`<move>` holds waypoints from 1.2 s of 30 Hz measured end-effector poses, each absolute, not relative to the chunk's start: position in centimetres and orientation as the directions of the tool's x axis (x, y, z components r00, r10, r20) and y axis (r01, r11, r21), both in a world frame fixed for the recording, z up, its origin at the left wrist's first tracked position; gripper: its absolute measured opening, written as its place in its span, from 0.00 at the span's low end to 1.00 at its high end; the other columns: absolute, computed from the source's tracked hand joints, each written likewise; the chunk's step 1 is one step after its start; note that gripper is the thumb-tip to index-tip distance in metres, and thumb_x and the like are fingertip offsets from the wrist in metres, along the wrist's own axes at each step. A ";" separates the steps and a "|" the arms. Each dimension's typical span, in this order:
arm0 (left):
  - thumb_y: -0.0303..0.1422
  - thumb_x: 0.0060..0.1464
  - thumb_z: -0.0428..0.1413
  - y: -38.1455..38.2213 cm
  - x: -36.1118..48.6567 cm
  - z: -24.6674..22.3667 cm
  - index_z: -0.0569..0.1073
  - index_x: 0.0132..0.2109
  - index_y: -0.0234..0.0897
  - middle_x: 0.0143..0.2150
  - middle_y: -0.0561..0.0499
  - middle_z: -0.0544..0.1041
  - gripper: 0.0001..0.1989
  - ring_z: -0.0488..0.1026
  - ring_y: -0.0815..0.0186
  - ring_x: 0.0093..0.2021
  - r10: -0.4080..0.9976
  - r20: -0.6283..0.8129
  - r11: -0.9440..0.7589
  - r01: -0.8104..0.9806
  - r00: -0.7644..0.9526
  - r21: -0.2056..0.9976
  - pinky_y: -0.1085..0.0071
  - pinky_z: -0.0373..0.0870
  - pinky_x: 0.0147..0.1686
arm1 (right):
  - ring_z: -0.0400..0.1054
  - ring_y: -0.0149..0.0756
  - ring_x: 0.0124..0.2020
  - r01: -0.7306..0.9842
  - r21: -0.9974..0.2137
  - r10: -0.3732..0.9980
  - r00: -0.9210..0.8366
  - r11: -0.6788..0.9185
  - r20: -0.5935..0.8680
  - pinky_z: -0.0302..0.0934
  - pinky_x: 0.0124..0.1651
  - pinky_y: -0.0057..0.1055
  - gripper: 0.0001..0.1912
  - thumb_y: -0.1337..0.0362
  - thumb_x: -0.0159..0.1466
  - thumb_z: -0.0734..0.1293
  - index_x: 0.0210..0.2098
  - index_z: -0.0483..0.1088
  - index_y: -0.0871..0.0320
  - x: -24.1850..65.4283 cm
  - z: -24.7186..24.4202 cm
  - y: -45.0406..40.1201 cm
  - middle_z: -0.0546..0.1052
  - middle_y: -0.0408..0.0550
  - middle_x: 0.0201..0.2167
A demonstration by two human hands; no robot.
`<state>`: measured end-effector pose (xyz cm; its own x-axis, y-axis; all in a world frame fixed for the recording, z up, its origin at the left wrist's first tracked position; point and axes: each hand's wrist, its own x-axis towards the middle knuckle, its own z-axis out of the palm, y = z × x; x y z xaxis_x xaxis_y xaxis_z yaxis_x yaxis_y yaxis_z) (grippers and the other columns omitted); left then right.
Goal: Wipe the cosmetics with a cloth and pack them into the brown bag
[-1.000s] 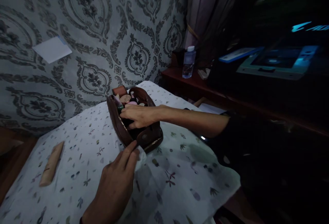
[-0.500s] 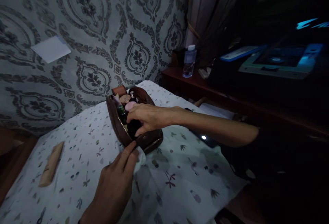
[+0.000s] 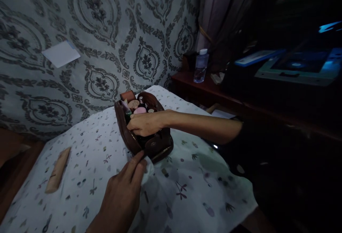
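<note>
An open brown bag [image 3: 123, 130] lies on the patterned white cloth [image 3: 107, 176]. Inside it are a pink round item [image 3: 140, 110], a beige round item [image 3: 133, 104], a small dark bottle [image 3: 141, 101] and a green item [image 3: 128, 114]. My right hand [image 3: 145, 123] reaches into the bag with fingers curled down; whatever its fingertips touch is hidden. At the bag's near edge, my left hand [image 3: 124, 186] pinches the rim between thumb and fingers, with a piece of white tissue [image 3: 148, 170] beside the fingertips.
A beige tube [image 3: 58, 170] lies at the left on the cloth. Behind, a clear bottle [image 3: 201, 66] stands on a dark red table [image 3: 184, 79]. A white card [image 3: 61, 53] is on the patterned wall. A small light shines beneath my right forearm.
My right hand has moved slightly left within the bag, and its fingers are more curled and closer together. My left hand keeps its place at the rim. The view has shifted a little.
</note>
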<state>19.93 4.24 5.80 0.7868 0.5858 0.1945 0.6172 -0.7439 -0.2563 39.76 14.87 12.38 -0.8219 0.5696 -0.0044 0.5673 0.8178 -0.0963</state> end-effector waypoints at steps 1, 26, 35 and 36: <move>0.15 0.48 0.43 4.3 19.8 5.6 0.68 0.57 0.39 0.62 0.43 0.71 0.30 0.79 0.63 0.46 0.586 0.187 -0.746 0.614 0.789 -0.258 0.74 0.77 0.31 | 0.70 0.41 0.41 0.570 -0.078 0.569 -0.821 0.818 -0.039 0.59 0.42 0.33 0.12 0.73 0.67 0.60 0.40 0.75 0.69 39.6 12.4 14.9 0.79 0.58 0.38; 0.15 0.46 0.42 4.1 19.3 5.3 0.66 0.56 0.37 0.61 0.41 0.72 0.30 0.79 0.61 0.48 0.555 0.274 -0.786 0.603 0.786 -0.138 0.69 0.79 0.33 | 0.68 0.32 0.34 0.558 -0.425 0.701 -0.598 0.712 0.388 0.57 0.42 0.29 0.16 0.68 0.71 0.56 0.38 0.74 0.66 43.1 12.8 14.7 0.77 0.49 0.33; 0.15 0.45 0.43 4.1 18.3 4.5 0.65 0.56 0.36 0.57 0.42 0.75 0.30 0.79 0.62 0.49 0.524 0.350 -0.811 0.580 0.776 -0.071 0.71 0.80 0.36 | 0.67 0.37 0.39 0.568 -0.382 0.684 -0.624 0.729 0.377 0.58 0.44 0.32 0.10 0.67 0.65 0.64 0.41 0.77 0.63 44.8 11.4 12.7 0.77 0.50 0.35; 0.16 0.45 0.43 4.1 18.0 4.4 0.65 0.56 0.36 0.56 0.43 0.76 0.30 0.78 0.62 0.49 0.530 0.356 -0.812 0.582 0.770 -0.052 0.71 0.80 0.37 | 0.67 0.38 0.39 0.577 -0.361 0.680 -0.634 0.733 0.368 0.58 0.45 0.33 0.10 0.66 0.65 0.65 0.42 0.77 0.63 44.9 11.3 12.5 0.77 0.51 0.35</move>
<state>18.05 4.09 4.45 0.7702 0.5295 0.3555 0.5820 -0.8115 -0.0521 44.89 12.47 11.28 -0.6342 0.6800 0.3679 0.5766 0.7330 -0.3608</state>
